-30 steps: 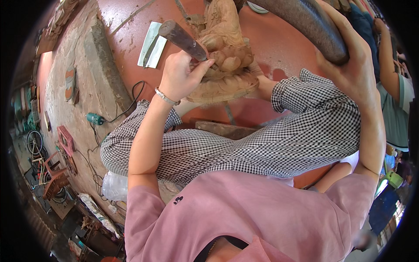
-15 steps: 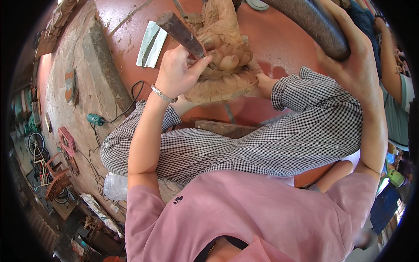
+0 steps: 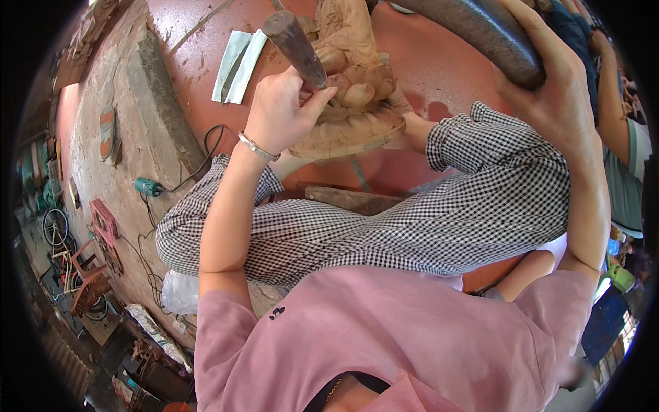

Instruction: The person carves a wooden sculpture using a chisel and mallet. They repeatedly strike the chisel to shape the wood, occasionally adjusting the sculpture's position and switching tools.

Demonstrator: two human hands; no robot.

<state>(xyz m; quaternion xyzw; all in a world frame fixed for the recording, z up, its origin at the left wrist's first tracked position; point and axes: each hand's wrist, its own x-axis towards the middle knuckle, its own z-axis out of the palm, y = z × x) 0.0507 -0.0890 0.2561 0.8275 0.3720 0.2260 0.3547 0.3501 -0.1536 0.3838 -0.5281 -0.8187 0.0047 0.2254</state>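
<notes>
In my left hand [image 3: 281,113] I grip a chisel [image 3: 295,48] with a dark, thick wooden handle, its top leaning left and away from me. The chisel's lower end, hidden by my fingers, is at a brown wood carving [image 3: 360,86] with rounded, petal-like lumps and a flat round base. This carving stands between my feet. Raised at the upper right, my right hand [image 3: 552,96] is wrapped round a dark, smooth wooden mallet [image 3: 487,38], close to its lower end. The mallet is apart from the chisel, and its far end is cut off by the view's edge.
White-and-grey strips [image 3: 239,66] lie on the red floor [image 3: 195,41] left of the carving. A large wooden slab [image 3: 137,103] carries a green power tool [image 3: 147,187] with a cord. My crossed legs in checked trousers [image 3: 357,233] frame the near side. Another person's arm [image 3: 613,103] shows at right.
The chisel's handle has tipped slightly to the right, nearer upright. The mallet has shifted a little in my right hand's hold at the upper right. The carving stays in place.
</notes>
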